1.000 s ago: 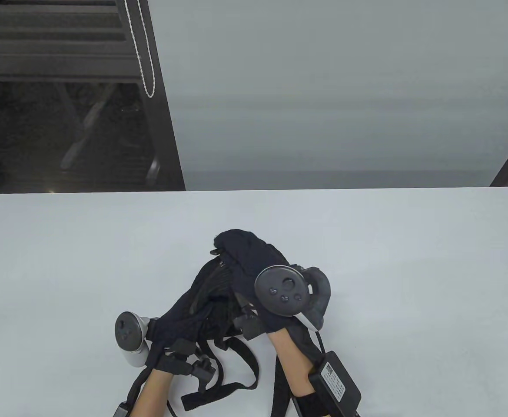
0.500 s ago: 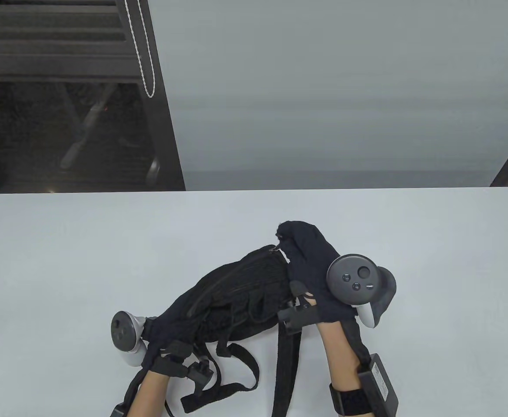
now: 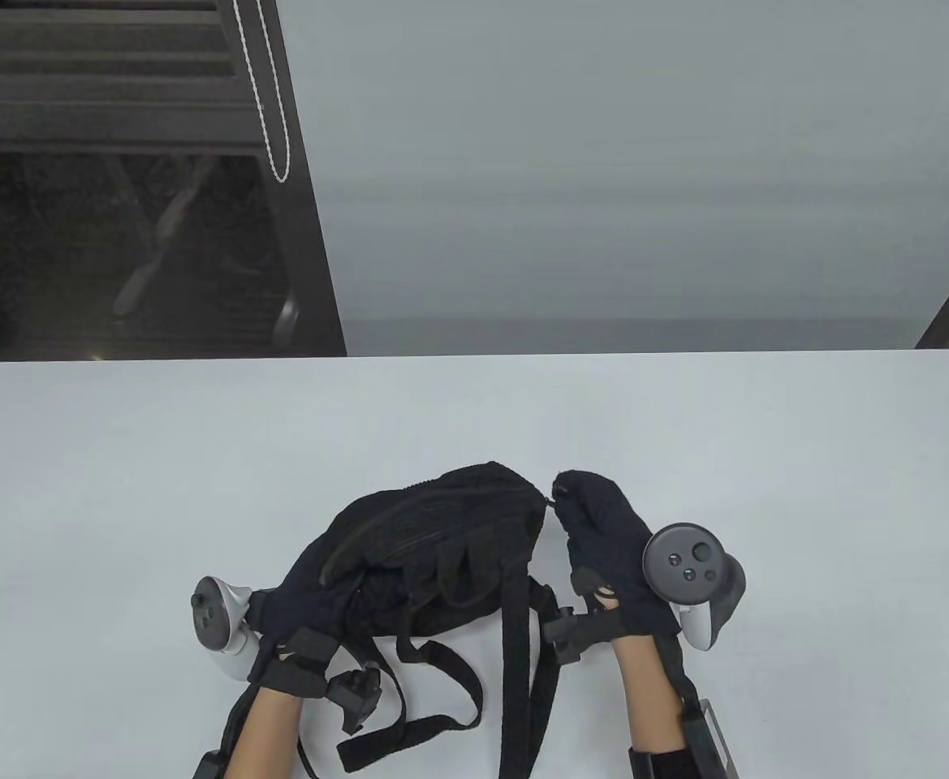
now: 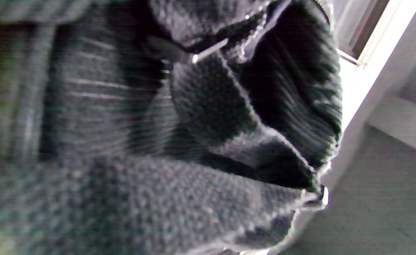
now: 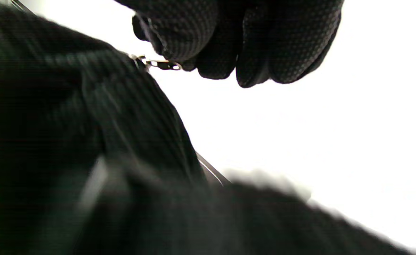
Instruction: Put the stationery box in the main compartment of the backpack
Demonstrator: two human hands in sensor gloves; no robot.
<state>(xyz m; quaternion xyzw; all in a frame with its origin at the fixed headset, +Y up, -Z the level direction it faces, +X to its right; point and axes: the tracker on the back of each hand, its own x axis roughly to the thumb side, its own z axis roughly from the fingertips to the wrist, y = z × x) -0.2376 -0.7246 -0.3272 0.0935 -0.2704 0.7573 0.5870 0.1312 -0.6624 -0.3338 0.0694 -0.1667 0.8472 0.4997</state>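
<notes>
A small black backpack (image 3: 433, 544) lies on the white table (image 3: 117, 454), its straps (image 3: 442, 690) trailing toward the front edge. My left hand (image 3: 299, 596) grips the backpack's left end; in the left wrist view its gloved fingers (image 4: 208, 102) press into the black fabric. My right hand (image 3: 596, 519) is at the backpack's right end and pinches the metal zipper pull (image 5: 163, 64) between its fingertips (image 5: 183, 32). The stationery box is not in view.
The table's far edge (image 3: 474, 353) faces a grey wall. A dark chair or frame (image 3: 157, 203) stands beyond the table's back left. Cables and a black box on my right forearm (image 3: 713, 738) hang near the front edge.
My right hand has drawn the zipper pull from over the backpack's middle out to its right end, then down toward the table. The backpack has flattened and spread. My left hand kept its grip.
</notes>
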